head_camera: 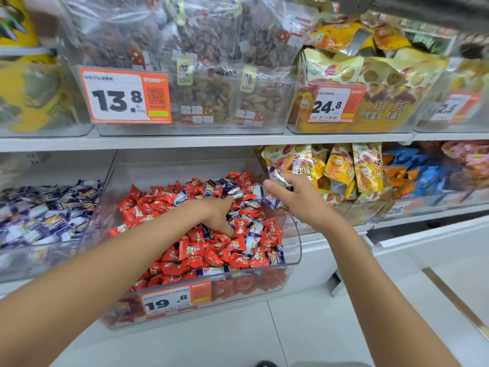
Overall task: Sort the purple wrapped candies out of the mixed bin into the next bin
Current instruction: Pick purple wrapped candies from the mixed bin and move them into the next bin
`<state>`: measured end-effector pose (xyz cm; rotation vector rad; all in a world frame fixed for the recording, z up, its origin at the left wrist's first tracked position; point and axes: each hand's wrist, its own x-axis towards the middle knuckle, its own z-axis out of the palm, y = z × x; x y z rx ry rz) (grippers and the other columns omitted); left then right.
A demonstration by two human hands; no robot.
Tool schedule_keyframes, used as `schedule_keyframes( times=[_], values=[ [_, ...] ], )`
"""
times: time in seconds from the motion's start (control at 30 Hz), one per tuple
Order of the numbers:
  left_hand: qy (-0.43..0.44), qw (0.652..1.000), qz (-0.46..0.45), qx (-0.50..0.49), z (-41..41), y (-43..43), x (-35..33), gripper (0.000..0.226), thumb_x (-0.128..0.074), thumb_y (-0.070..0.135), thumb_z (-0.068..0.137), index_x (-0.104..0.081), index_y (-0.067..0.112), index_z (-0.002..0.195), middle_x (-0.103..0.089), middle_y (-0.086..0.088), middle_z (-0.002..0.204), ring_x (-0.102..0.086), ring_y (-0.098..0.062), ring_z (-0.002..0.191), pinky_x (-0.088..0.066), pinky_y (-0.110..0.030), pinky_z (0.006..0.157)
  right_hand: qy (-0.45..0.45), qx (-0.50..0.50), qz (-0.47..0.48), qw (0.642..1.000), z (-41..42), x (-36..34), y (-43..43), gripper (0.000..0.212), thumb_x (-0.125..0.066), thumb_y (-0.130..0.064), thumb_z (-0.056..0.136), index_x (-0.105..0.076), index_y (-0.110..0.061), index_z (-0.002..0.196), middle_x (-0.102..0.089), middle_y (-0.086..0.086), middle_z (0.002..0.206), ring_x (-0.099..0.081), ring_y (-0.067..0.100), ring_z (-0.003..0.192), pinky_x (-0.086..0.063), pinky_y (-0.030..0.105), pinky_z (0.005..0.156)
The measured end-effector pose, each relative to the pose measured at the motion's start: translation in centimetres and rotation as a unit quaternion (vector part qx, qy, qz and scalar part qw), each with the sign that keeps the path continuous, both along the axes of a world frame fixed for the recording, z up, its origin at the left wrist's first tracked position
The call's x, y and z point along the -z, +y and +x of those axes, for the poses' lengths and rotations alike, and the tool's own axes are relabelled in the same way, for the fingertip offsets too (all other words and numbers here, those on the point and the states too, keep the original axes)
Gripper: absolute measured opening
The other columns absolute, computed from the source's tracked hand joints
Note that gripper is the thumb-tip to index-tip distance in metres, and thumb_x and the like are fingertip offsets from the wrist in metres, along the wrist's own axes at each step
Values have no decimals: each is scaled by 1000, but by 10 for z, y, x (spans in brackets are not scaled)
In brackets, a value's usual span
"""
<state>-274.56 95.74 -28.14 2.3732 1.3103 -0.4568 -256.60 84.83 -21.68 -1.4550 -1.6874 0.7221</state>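
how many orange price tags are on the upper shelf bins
3: the 13.8 tag left of centre, the 24.8 tag right of centre, and a blurred 2.5 tag at far right. More may sit beyond the frame edges.

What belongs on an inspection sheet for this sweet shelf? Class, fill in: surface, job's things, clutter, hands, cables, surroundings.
Surface: white shelf carrying clear bins.
Job's things: mixed bin with purple candies scattered through it; next bin, on its left, holds purple candies.
Clutter: red candies fill most of the mixed bin.
Hands: left hand reaches into the mixed bin, fingertips hidden; right hand grips a few purple candies above the bin's right side.
Cables: nothing seen.
Surroundings: yellow snack bags, price tag.
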Motion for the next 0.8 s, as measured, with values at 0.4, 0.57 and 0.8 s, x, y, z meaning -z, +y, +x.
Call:
schedule_keyframes(
  times=[0.4,0.57,0.8],
  values=[
    [-309,948,-19,-69,-52,11,-35,8,-58,14,95,-65,11,98,-59,10,59,-42,-8,50,-35,-21,51,19,12,38,999,4,11,4,37,-57,-29,97,-42,-13,67,-30,-9,55,-26,6,47,-23,17,46],
    [-368,911,-110,-151,-70,6,-45,19,-57,23,97,-58,4,101,-64,1,104,-66,-9,83,-49,-12,62,14,7,33,999,0,11,3,37,-57,-29,97,-46,-4,72,-35,9,69,-32,16,58,-25,21,49],
    [-428,856,-195,-214,-58,-3,-30,6,-48,18,101,-51,16,106,-58,1,111,-59,-11,79,-49,-21,63,11,18,35,999,-2,8,-1,36,-58,-27,97,-40,-11,69,-31,9,69,-29,11,55,-29,13,46]
  ],
)
